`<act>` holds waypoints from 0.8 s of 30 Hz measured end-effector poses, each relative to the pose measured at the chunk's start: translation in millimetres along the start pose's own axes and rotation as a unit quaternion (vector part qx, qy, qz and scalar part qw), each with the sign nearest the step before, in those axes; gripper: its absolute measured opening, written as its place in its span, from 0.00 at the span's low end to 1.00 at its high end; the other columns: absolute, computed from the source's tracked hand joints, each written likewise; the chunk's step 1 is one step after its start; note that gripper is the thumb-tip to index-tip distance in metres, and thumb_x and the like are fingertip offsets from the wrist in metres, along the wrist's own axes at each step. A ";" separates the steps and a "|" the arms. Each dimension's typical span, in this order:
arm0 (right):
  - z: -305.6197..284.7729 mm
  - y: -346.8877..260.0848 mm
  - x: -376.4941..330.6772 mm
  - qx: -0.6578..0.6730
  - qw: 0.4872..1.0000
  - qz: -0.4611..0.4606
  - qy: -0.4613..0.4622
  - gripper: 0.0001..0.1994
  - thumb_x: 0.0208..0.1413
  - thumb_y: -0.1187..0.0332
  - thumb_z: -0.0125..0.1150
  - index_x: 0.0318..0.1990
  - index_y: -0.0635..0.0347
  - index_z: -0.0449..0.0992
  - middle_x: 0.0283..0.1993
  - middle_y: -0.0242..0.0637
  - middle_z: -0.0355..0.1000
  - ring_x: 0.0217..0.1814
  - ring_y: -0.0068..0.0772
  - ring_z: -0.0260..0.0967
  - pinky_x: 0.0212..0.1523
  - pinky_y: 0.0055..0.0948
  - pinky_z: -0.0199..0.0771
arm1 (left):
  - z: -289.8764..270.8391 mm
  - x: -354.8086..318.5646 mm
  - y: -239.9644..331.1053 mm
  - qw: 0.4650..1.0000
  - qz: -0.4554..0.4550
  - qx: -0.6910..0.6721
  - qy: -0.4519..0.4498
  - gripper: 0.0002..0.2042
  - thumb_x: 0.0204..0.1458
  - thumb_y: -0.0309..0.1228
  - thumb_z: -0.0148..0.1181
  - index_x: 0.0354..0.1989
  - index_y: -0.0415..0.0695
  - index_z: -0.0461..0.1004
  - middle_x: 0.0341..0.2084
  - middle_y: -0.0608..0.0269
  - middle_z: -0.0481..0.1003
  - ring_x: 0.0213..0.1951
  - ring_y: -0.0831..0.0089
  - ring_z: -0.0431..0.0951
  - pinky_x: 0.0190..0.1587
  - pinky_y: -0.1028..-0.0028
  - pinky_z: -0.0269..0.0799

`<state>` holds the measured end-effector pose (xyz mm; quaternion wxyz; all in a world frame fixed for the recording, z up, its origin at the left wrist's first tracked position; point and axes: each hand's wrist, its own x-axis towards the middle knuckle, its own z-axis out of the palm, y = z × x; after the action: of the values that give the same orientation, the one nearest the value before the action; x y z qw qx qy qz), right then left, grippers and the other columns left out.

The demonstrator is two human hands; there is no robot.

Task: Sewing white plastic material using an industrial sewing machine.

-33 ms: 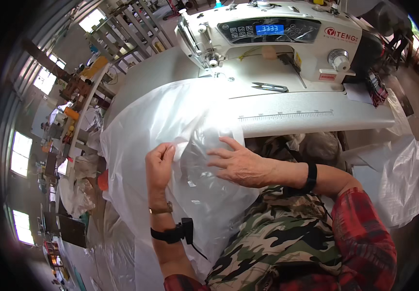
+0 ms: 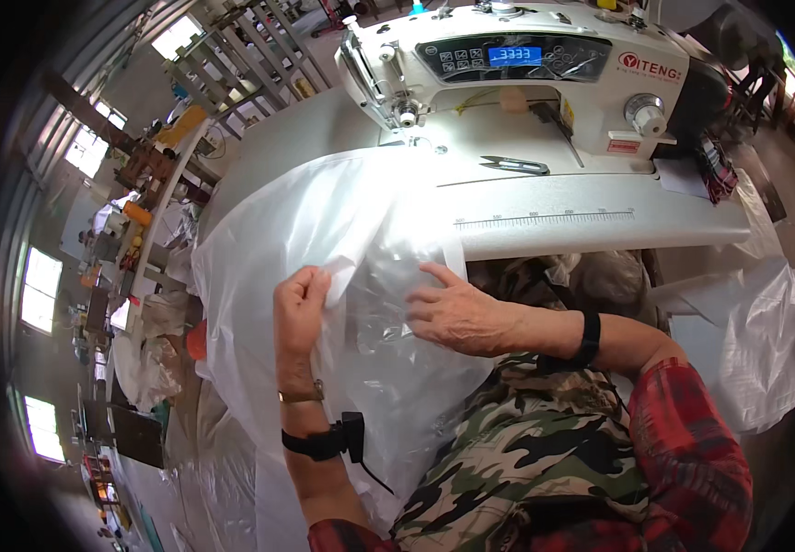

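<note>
A large translucent white plastic sheet (image 2: 259, 248) drapes over the front left of the sewing machine table and down toward my lap. My left hand (image 2: 300, 308) is closed, pinching a folded edge of the sheet between thumb and fingers. To its right, my right hand (image 2: 460, 315) lies over the sheet with the index finger stretched out and the other fingers loosely bent. The white sewing machine (image 2: 508, 78) stands beyond, its lit needle area just past the sheet's far edge. Glare hides part of the sheet there.
Thread snips (image 2: 514, 166) lie on the table (image 2: 581, 207) under the machine arm. More white plastic sheeting (image 2: 770, 340) hangs at the right. A cluttered workbench (image 2: 163, 216) and a slatted rack (image 2: 241, 69) stand at the left.
My left hand has shifted slightly left, and the sheet's fold beside it stands up more clearly. My right hand's fingers have drawn closer together and bent a little.
</note>
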<state>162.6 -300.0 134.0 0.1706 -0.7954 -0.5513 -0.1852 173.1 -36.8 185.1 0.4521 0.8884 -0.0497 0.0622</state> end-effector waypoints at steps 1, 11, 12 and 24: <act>5.3 -0.5 -1.6 0.006 0.993 0.010 -0.115 0.06 0.56 0.70 0.55 0.38 0.57 0.76 0.32 0.34 0.71 0.44 0.35 0.71 0.68 0.51 0.52 | -4.1 -0.1 4.8 1.000 0.000 0.001 0.002 0.10 0.61 0.29 0.53 0.35 0.33 0.77 0.20 0.70 0.74 0.23 0.76 0.74 0.28 0.76 0.68; -6.7 -8.4 -9.2 0.133 0.986 -0.068 0.069 0.03 0.54 0.70 0.58 0.35 0.57 0.75 0.34 0.30 0.72 0.42 0.32 0.71 0.63 0.43 0.62 | -4.4 1.4 4.1 0.980 -0.032 -0.196 0.000 0.14 0.65 0.33 0.51 0.28 0.40 0.72 0.21 0.76 0.70 0.23 0.89 0.65 0.25 0.84 0.61; -10.5 -12.2 -12.0 0.145 0.983 -0.072 0.091 0.05 0.52 0.70 0.60 0.36 0.57 0.75 0.37 0.32 0.74 0.44 0.33 0.71 0.60 0.41 0.66 | -4.2 1.9 -0.1 0.974 -0.049 -0.222 0.019 0.14 0.65 0.33 0.51 0.26 0.40 0.71 0.20 0.77 0.67 0.22 0.89 0.62 0.25 0.83 0.59; -22.1 -44.7 4.8 0.167 0.973 -0.079 0.135 0.06 0.53 0.65 0.61 0.33 0.56 0.73 0.32 0.32 0.69 0.41 0.33 0.69 0.58 0.42 0.66 | -2.7 -3.3 23.1 0.964 0.156 0.141 0.161 0.07 0.57 0.26 0.60 0.28 0.37 0.73 0.16 0.72 0.66 0.23 0.86 0.63 0.27 0.80 0.61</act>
<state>119.9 -291.6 158.6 0.3586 -0.6771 -0.6074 -0.2098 166.3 -48.0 204.6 0.3090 0.9027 -0.1046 0.2805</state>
